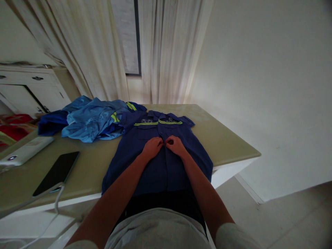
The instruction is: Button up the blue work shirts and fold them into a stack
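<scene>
A navy short-sleeved work shirt (145,166) lies front side up on the table, its collar away from me and its hem at the near edge. Yellow reflective strips cross its chest. Both my hands meet at the shirt's front placket, just below the chest pockets. My left hand (153,147) pinches the placket edge from the left. From the right, my right hand (176,145) pinches the same spot, fingertips almost touching the left ones. Any button between the fingers is too small to make out.
A heap of light blue and dark blue garments (90,119) lies left of the shirt. Nearer on the left are a phone (57,173) with a white cable (57,200) and a white device (28,150). The table's (228,145) right corner juts toward the wall.
</scene>
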`<action>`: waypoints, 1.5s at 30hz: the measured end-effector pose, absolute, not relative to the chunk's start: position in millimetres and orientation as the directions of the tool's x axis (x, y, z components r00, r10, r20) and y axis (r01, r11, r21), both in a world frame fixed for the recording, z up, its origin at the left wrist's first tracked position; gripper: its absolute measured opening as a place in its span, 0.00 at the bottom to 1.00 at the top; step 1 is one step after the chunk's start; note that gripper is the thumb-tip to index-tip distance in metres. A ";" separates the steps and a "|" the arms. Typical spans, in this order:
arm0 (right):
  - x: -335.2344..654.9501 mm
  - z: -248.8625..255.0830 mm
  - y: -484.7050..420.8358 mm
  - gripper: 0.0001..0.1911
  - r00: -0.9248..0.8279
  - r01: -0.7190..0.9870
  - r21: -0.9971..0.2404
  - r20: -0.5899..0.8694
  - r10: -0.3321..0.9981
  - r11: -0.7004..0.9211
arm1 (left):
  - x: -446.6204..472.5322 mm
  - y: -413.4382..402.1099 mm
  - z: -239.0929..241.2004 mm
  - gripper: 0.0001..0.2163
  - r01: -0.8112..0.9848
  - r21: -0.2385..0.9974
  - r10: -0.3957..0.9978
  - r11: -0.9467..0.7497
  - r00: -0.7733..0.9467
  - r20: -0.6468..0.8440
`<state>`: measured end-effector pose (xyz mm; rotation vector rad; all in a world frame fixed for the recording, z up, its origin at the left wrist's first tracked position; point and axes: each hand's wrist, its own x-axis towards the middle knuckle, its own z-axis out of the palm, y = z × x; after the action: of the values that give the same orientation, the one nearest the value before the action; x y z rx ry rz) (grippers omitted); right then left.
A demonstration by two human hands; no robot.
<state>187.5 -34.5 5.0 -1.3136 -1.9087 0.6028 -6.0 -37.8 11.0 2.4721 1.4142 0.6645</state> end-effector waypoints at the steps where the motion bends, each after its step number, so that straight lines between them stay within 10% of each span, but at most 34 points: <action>1: 187.9 4.5 -34.5 0.07 -0.212 0.585 -0.725 0.297 0.931 0.364 | -6.6 -36.3 9.5 0.06 0.748 0.401 0.848 -0.530 0.451 0.278; 45: 178.9 -8.6 -18.7 0.04 -0.128 0.631 -0.723 0.260 0.957 0.281 | -3.1 -38.2 17.6 0.07 0.826 0.457 0.944 -0.329 0.294 0.149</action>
<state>178.9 -18.7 -8.6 -1.4307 -1.8467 0.5878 -3.1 -38.2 17.6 2.2740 1.6099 0.5717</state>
